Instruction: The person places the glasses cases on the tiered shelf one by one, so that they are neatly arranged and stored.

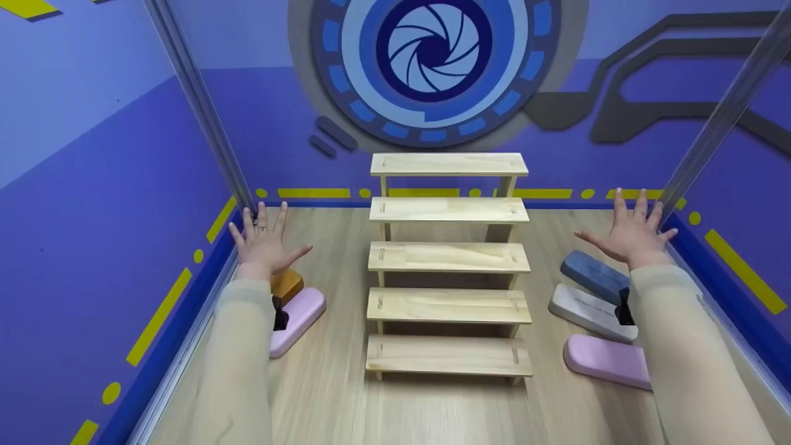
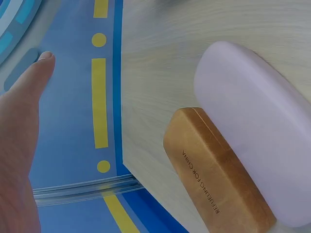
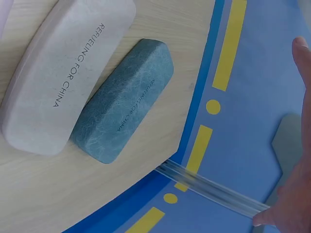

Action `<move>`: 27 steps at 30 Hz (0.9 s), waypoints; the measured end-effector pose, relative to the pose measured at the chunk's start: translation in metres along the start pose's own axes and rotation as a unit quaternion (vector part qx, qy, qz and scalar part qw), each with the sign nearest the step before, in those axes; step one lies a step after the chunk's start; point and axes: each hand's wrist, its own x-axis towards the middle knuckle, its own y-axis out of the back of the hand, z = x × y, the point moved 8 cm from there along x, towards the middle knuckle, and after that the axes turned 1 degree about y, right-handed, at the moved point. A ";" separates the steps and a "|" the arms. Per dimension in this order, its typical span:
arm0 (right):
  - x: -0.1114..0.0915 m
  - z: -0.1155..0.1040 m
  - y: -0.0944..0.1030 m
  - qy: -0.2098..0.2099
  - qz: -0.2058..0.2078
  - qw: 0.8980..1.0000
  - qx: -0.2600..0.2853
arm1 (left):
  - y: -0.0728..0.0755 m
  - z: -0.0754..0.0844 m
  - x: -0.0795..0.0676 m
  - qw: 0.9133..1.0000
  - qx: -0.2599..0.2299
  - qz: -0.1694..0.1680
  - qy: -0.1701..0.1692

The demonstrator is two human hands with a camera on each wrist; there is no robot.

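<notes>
Both hands are held out with fingers spread, and neither holds anything. My left hand (image 1: 264, 248) is above a brown glasses case (image 1: 287, 285) and a pink glasses case (image 1: 301, 320), partly hidden by the sleeve. In the left wrist view the brown case (image 2: 216, 174) lies against the paler pink one (image 2: 252, 126). My right hand (image 1: 635, 235) hovers near a blue glasses case (image 1: 593, 275); a white case (image 1: 587, 311) and another pink case (image 1: 605, 360) lie nearer, partly covered by the forearm. Lettering shows on the white case (image 3: 73, 73) and the blue case (image 3: 129, 102) in the right wrist view.
A light wooden stepped rack (image 1: 449, 256) with several shelves stands mid-floor between the hands, against the back. Blue printed walls (image 1: 259, 123) close in the back and both sides. Metal corner posts (image 1: 198, 93) rise at left and right. The floor (image 1: 445, 411) is wood-grained.
</notes>
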 end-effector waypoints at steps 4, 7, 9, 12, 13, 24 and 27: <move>-0.002 0.006 0.000 -0.005 0.002 1.000 0.010 | -0.001 -0.002 -0.001 1.000 -0.001 -0.003 0.001; -0.003 0.012 0.001 -0.012 0.009 1.000 0.022 | -0.002 -0.003 -0.002 1.000 -0.015 -0.003 0.002; -0.005 0.017 0.001 -0.015 0.013 0.999 0.041 | -0.003 -0.004 -0.003 0.999 -0.032 -0.001 0.005; -0.007 0.024 0.001 -0.020 0.019 0.997 0.075 | -0.006 -0.005 -0.006 0.998 -0.065 0.000 0.011; -0.009 0.026 0.001 -0.022 0.020 0.996 0.088 | -0.008 -0.006 -0.008 0.997 -0.078 0.001 0.016; -0.041 0.069 -0.008 -0.067 0.071 0.957 0.272 | -0.031 -0.005 -0.031 0.956 -0.289 -0.005 0.049; -0.055 0.083 -0.014 -0.071 0.089 0.941 0.318 | -0.038 -0.003 -0.039 0.938 -0.345 0.009 0.038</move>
